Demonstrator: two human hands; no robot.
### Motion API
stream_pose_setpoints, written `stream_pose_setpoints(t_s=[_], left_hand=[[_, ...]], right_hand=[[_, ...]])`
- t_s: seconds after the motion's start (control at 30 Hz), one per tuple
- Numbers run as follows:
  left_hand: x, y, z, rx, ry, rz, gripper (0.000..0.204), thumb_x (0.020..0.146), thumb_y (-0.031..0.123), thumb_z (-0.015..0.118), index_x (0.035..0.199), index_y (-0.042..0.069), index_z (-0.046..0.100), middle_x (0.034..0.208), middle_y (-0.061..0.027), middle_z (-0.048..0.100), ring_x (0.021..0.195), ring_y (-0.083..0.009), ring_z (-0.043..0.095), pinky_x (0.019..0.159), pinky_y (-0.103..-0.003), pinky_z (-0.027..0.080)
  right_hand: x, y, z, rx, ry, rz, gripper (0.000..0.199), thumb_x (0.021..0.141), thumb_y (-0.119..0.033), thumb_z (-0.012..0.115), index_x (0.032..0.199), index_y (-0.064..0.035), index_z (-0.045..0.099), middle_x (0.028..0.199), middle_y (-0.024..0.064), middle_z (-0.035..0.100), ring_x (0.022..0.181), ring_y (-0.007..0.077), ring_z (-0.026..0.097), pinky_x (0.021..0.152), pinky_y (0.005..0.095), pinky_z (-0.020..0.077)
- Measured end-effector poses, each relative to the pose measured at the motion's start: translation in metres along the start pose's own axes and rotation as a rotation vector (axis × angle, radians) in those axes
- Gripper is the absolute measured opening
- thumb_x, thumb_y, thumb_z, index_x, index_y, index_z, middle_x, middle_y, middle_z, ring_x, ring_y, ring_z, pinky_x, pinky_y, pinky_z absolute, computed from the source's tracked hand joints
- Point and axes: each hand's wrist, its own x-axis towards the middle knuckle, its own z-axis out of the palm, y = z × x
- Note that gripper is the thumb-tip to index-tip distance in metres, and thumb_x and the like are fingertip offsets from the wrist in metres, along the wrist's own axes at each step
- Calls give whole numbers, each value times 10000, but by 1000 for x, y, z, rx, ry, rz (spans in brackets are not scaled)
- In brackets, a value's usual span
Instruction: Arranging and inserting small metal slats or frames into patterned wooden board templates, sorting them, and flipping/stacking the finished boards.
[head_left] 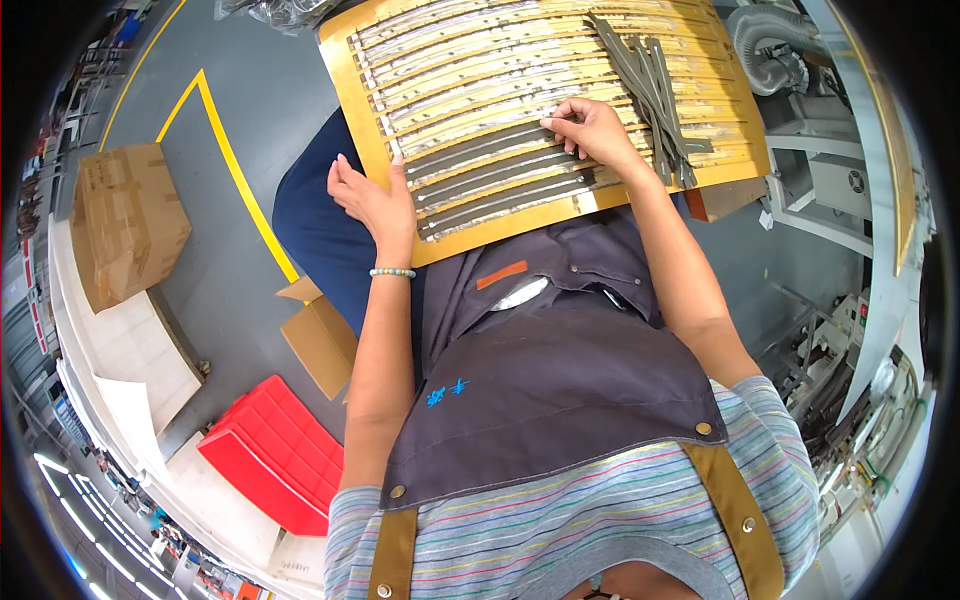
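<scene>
A yellow board (560, 205) with many parallel slots lies across my lap. Several dark grey zippers (500, 173) fill the rows nearest me, side by side. My right hand (595, 133) pinches the right end of the farthest laid zipper (480, 146), thumb against forefinger. Over the board's left edge rests my left hand (375, 198), its fingers apart and its thumb by the left end of that same row. A loose bunch of dark grey zippers (645, 95) lies crossed over the board's right part, beyond my right hand.
Left of me stand a brown carton (130, 222), a smaller open carton (320, 345) and a red plastic bin (275, 450). A ribbed grey hose (765, 50) and a white metal frame (825, 165) are at the right. Yellow lines (235, 165) mark the grey floor.
</scene>
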Motion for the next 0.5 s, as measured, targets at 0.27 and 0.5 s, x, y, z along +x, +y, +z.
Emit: stream_pose_setpoints(t_s=[0.27,0.5], left_hand=[[-5,5,8,39,-237,-58,928,1023,329,727,1652,-105,200,1523,-312,464,1381,-463,511,1141,-487,460],[-6,12,6,99,-250,-91,866,1035,301,709,1643,-100,242,1495,-298,479,1332,-465,545,1078,-488,500]], right_hand=[[-3,11,9,-68,146,-153,212,956,-220,814,920,-23,746,717,55,712,617,138,663,596,312,523],[-16,-4,14,-418,296,-269,237,926,-279,801,942,-45,763,696,150,687,625,307,665,618,417,515]])
